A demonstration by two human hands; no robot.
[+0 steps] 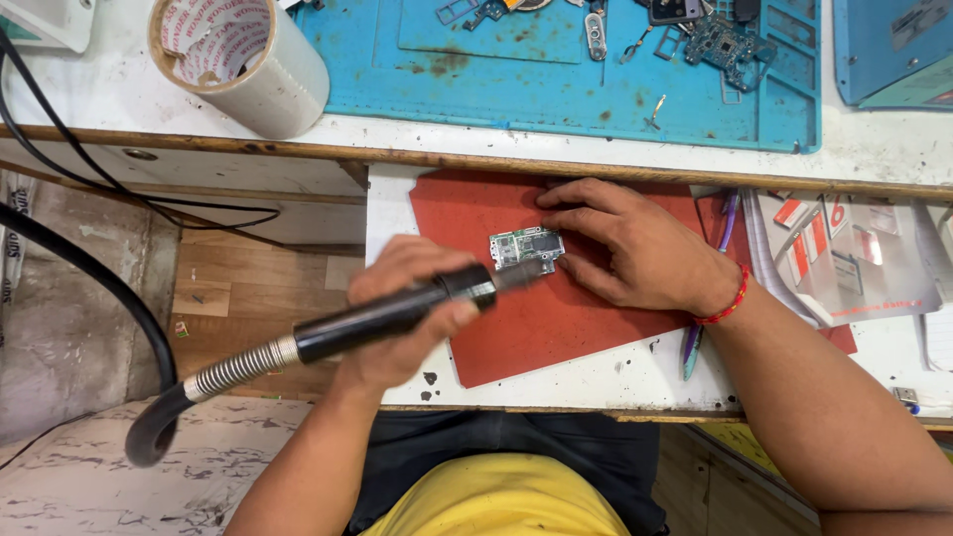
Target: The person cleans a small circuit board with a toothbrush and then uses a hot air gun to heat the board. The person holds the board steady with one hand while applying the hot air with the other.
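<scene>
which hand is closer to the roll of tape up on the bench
Left. The left hand, gripping the black hot-air tool, lies below the tape roll; the right hand rests further right.

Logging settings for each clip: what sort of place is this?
Probably a small electronics repair bench: a circuit board on a red mat, a hot-air tool in the left hand, loose parts on a blue work mat.

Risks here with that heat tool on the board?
1. The right hand has fingers beside the circuit board, close to the nozzle of the hot-air handpiece held by the left hand; a burn seems possible.
2. The board lies loose on the red mat; it might shift.
</scene>
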